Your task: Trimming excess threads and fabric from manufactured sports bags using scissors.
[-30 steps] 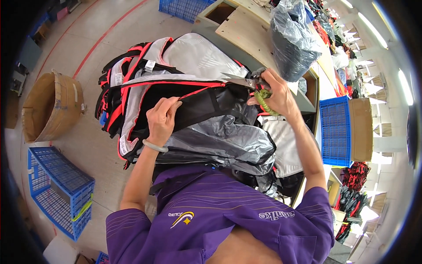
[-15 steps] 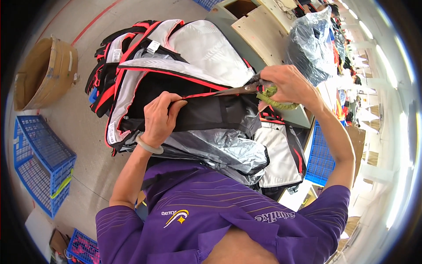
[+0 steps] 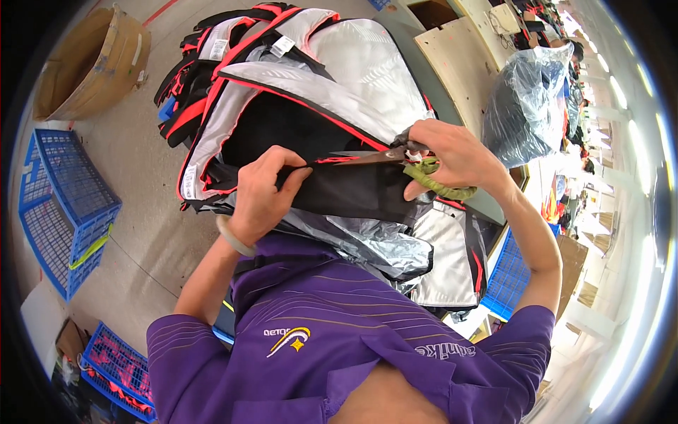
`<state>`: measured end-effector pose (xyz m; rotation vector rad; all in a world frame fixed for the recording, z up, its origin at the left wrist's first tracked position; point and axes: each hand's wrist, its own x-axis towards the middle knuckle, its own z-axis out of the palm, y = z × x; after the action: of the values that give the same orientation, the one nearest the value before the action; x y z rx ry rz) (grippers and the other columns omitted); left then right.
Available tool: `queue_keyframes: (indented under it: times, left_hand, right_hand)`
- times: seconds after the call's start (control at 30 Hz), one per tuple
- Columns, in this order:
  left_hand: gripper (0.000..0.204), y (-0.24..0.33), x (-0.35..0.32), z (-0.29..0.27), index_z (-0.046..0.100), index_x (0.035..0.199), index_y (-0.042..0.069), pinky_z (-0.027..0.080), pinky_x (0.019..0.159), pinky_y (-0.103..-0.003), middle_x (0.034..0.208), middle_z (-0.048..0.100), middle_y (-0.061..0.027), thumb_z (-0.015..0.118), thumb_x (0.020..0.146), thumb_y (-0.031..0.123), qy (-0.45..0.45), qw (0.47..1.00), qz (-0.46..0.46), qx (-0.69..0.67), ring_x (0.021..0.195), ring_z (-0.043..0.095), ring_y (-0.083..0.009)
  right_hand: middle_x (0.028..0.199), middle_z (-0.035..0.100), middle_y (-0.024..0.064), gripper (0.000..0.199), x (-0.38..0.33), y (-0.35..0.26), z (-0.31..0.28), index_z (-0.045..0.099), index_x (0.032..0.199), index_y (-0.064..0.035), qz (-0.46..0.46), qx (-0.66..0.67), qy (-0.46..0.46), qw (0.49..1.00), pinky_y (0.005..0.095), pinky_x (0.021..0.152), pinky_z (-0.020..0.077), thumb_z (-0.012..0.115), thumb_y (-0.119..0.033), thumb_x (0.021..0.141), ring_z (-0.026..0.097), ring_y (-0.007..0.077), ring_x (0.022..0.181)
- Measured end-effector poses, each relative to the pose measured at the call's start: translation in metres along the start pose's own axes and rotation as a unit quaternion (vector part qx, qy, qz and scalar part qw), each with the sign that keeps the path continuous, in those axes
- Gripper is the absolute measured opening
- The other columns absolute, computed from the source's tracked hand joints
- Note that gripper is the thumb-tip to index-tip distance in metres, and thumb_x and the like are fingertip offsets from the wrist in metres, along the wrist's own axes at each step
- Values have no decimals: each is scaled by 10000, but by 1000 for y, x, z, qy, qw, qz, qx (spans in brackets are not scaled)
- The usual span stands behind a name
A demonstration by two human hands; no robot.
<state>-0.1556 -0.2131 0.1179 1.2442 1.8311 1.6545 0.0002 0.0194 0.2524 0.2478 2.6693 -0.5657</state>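
A pair of scissors (image 3: 371,158) is in my right hand (image 3: 455,157), its handle wrapped in green material. The blades are slightly apart and point left along the edge of a black fabric panel (image 3: 353,191), where a short bit of red trim shows. My left hand (image 3: 265,191) pinches that edge between thumb and forefinger, just beyond the blade tips. The panel belongs to a black and light-grey bag (image 3: 364,56) with red piping, lying opened in front of me. Whether the blades touch the fabric cannot be made out.
Left stand a cardboard box (image 3: 127,63) and a blue plastic crate (image 3: 78,191); another crate (image 3: 116,353) holds pink-red pieces. A plastic-wrapped black bundle (image 3: 522,113) rests at the right, near wooden boards (image 3: 455,63). Silvery plastic sheeting (image 3: 381,247) lies against my body.
The scissor blades have parted a little, and less red trim shows between them and my left fingers. The whole view has shifted, with the bag now higher in it.
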Motion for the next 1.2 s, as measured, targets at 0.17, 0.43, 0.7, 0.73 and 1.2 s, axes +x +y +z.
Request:
queue_keyframes:
  times: [0.17, 0.43, 0.7, 0.73, 1.2]
  left_hand:
    - [203, -5, -17, 12, 536, 820, 19, 448, 576, -322, 770, 564, -101, 711, 730, -34, 105, 990, 61, 78, 651, 570, -246]
    - [221, -11, -22, 12, 539, 829, 23, 440, 556, -321, 752, 562, -102, 733, 730, -14, 150, 983, 77, 70, 637, 569, -250]
    - [233, -14, -20, 14, 531, 825, 25, 439, 550, -317, 736, 561, -99, 732, 722, -34, 149, 984, 83, 51, 628, 567, -246]
    - [237, -14, -20, 14, 531, 825, 25, 438, 549, -317, 735, 561, -100, 732, 718, -37, 145, 984, 86, 52, 627, 566, -246]
    - [240, -13, -16, 18, 536, 830, 28, 436, 550, -314, 727, 568, -103, 726, 710, -54, 122, 988, 85, 45, 623, 566, -246]
  right_hand:
    - [798, 538, 105, 664, 22, -11, -4, 508, 838, -24, -15, -68, -47, 996, 397, 648, 435, 779, -574, 582, 559, 316, 776]
    - [673, 498, 143, 635, 37, -12, -2, 499, 722, -16, -40, -84, -67, 993, 406, 581, 418, 771, -577, 601, 538, 350, 654]
    - [614, 449, 142, 586, 25, 2, 27, 508, 729, -2, 11, 58, -107, 992, 369, 543, 374, 805, -497, 631, 458, 277, 565]
    - [609, 452, 138, 572, 24, 2, 30, 510, 736, 0, 3, 64, -98, 993, 359, 536, 368, 813, -475, 634, 436, 267, 560]
    - [780, 583, 127, 653, 20, -3, 25, 538, 809, -22, 4, 25, -62, 998, 395, 667, 443, 770, -595, 595, 580, 327, 779]
